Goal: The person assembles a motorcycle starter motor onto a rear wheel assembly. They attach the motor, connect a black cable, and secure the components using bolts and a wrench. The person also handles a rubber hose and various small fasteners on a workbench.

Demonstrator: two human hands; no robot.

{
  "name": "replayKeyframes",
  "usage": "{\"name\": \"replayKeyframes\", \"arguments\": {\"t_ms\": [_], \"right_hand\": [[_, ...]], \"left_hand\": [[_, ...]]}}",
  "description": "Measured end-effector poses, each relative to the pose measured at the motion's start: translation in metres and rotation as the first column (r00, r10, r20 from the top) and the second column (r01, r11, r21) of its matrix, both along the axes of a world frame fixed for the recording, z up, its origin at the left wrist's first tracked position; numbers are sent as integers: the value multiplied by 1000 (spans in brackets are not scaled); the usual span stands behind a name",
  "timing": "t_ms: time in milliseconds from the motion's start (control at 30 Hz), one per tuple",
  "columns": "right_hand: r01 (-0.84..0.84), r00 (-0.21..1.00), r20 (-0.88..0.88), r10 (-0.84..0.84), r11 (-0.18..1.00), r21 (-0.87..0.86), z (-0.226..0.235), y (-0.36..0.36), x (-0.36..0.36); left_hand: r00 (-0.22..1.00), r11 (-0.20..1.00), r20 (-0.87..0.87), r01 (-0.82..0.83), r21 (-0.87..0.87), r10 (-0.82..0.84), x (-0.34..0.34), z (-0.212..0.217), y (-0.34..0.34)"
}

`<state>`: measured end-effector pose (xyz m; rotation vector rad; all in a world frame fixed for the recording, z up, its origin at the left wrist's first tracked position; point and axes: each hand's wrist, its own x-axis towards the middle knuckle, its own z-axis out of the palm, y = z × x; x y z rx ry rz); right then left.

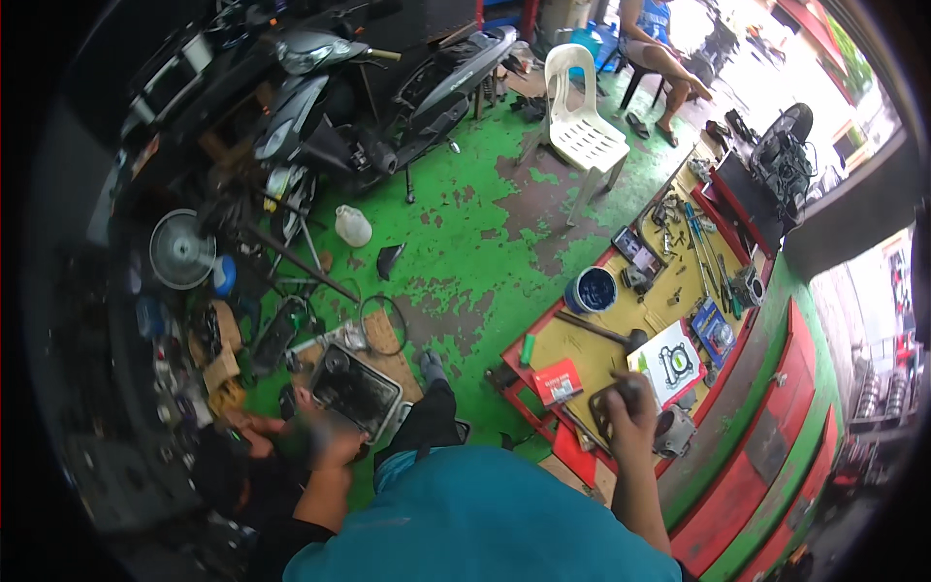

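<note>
My right hand point(635, 415) is raised over the near end of the yellow-topped workbench point(572, 341), its fingers closed round a small dark rounded part point(628, 388) whose kind I cannot make out. Beside it lie a white card with a black gasket point(672, 363), a hammer point(606, 331), a red box point(558, 381) and a grey metal cylinder block point(674, 431). My left hand point(337, 444) reaches out at lower left, near a metal tray point(355, 390) of dark liquid. A blur covers its fingers and whatever is by them.
A co-worker point(233, 464) crouches at lower left, hands close to my left arm. A blue tub point(592, 290) and hand tools point(706, 254) are on the workbench. Beyond stand a white plastic chair point(587, 126), a scooter point(330, 136) and a fan point(182, 249). Another person point(659, 58) sits far back.
</note>
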<state>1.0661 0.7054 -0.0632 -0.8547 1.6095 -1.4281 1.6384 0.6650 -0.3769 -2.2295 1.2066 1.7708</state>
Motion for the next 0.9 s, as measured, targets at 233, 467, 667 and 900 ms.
{"name": "replayKeyframes", "arguments": {"t_ms": [233,467,667,900], "right_hand": [[-298,953,-37,301,951,79,23,-193,64],[-234,936,-203,287,940,248,-31,-250,49],[-28,913,-406,52,998,65,-46,-315,8],[-58,950,-295,102,986,155,-23,-412,-98]], "left_hand": [[997,902,4,74,-425,-80,66,100,-271],[950,821,14,277,-499,-312,-27,128,-452],[874,814,-27,440,-380,-485,-126,105,-550],[837,813,23,537,-226,-546,-192,91,-659]]}}
